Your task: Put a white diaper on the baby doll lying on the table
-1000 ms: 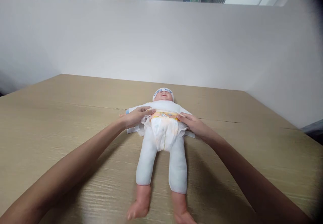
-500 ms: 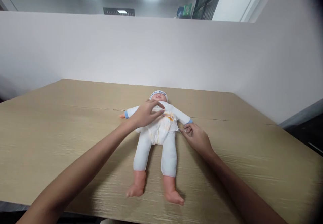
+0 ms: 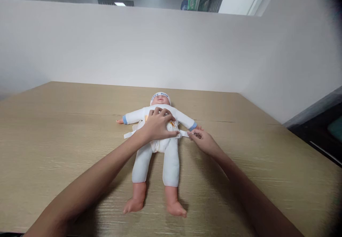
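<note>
A baby doll point(image 3: 171, 169) lies on its back with its feet toward me, dressed in white with blue cuffs and a lettered headband. Around its hips is a white diaper point(image 3: 159, 147) with orange marks on its front. My left hand point(image 3: 157, 124) rests over the diaper's front and the doll's belly, fingers spread, with the thumb near the diaper's right edge. At the right side, my right hand point(image 3: 204, 140) pinches the end of a stretched-out diaper tab point(image 3: 184, 133), close to the doll's hand. Another white tab point(image 3: 128, 135) sticks out at the left, lying loose.
The doll lies on a wide wooden table point(image 3: 66, 151) with a seam across it. A pale partition wall point(image 3: 133, 44) rises behind the table's far edge. A dark object point(image 3: 317, 133) stands beyond the right edge.
My right hand has drawn the right diaper tab outward, so it now shows stretched. My left hand has settled lower onto the diaper's front. The view has tilted down.
</note>
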Action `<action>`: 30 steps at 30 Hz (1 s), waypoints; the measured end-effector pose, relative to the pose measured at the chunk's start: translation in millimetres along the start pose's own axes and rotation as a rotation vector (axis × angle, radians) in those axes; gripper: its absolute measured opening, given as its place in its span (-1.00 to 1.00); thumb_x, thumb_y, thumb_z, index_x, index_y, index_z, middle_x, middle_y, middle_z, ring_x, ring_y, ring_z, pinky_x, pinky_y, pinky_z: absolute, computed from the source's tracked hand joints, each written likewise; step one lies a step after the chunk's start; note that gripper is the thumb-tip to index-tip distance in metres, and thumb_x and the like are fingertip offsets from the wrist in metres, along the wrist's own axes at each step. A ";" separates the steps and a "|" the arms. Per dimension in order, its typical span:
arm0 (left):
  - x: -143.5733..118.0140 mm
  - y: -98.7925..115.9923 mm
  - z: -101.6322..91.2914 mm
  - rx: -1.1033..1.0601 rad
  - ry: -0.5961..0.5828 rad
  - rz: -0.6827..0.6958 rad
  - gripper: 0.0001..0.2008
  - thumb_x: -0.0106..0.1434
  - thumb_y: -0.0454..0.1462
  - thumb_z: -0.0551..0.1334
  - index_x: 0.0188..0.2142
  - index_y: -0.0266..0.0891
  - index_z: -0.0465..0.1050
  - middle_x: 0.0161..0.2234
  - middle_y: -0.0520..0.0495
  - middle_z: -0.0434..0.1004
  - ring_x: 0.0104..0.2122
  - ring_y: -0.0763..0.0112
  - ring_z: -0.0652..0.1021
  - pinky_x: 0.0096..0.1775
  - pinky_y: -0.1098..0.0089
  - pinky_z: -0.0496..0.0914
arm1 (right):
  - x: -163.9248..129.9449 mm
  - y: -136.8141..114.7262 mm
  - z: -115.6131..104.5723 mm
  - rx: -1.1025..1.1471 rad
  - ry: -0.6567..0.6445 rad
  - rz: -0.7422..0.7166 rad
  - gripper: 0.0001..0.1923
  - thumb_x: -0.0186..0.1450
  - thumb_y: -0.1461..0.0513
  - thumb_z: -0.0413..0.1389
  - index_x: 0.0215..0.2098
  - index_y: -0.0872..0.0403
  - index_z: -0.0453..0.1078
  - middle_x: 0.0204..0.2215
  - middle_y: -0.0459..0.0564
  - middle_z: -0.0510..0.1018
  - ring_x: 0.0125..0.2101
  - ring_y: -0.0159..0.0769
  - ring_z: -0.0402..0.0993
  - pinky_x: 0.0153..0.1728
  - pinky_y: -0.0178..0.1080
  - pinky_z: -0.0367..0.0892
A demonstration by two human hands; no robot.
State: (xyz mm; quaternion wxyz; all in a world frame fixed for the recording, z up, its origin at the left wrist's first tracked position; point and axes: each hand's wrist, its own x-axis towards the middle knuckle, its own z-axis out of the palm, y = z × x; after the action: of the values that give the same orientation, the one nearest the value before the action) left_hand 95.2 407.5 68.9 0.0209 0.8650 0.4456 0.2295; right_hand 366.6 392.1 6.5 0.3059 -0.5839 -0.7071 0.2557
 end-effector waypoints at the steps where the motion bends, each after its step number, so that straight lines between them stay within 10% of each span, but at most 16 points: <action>1: 0.3 0.5 -0.3 0.007 -0.003 -0.009 -0.47 0.24 0.16 0.41 0.10 0.01 0.62 0.15 -0.15 0.54 0.17 -0.20 0.38 0.16 -0.13 0.29 | 1.3 -2.5 -2.8 0.047 -0.003 -0.007 -0.43 0.33 -0.29 0.06 -0.48 -0.02 0.32 -0.54 -0.15 0.35 -0.45 -0.27 0.28 -0.38 -0.22 0.16; 8: 3.1 -0.2 1.0 -0.009 -0.015 -0.034 -0.40 0.19 0.19 0.43 0.12 0.00 0.61 0.17 -0.15 0.53 0.17 -0.22 0.37 0.17 -0.13 0.27 | 20.7 -37.3 -2.7 0.311 -0.036 -0.034 -0.50 0.39 -0.20 0.11 -0.44 -0.02 0.25 -0.57 -0.23 0.21 -0.50 -0.34 0.11 -0.40 -0.24 0.10; 19: 4.4 -3.8 5.4 -0.085 0.009 -0.062 -0.42 0.13 0.05 0.46 0.08 -0.10 0.54 0.16 -0.18 0.56 0.15 -0.22 0.39 0.13 -0.11 0.29 | 49.5 -76.2 39.0 0.275 -0.068 -0.095 -0.54 0.39 -0.18 0.15 -0.37 0.00 0.34 -0.46 -0.16 0.46 -0.44 -0.31 0.38 -0.38 -0.25 0.31; 24: 3.8 -8.8 2.8 -0.179 -0.025 -0.072 -0.38 0.14 0.02 0.48 0.14 -0.10 0.50 0.20 -0.18 0.54 0.20 -0.26 0.35 0.16 -0.18 0.29 | 14.8 -74.4 43.9 0.246 0.138 -0.293 -0.65 0.49 -0.07 0.15 0.00 0.00 0.49 -0.03 0.09 0.63 -0.06 -0.12 0.59 -0.03 -0.07 0.53; 30: 0.7 -26.9 -11.3 -0.512 -0.069 -0.033 -0.36 0.20 0.00 0.50 0.21 -0.08 0.47 0.23 -0.16 0.54 0.27 -0.16 0.40 0.25 -0.10 0.34 | -8.7 -65.2 41.4 -0.018 0.062 -0.628 -0.47 0.62 0.10 -0.05 0.51 -0.11 0.21 0.46 0.05 0.35 0.47 -0.05 0.20 0.48 0.16 0.13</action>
State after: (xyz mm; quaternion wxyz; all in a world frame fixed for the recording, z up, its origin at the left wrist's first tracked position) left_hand 70.4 422.4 72.9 0.2581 0.8314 0.3863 0.3048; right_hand 293.8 371.2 24.0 0.3863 -0.3472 -0.8455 0.1244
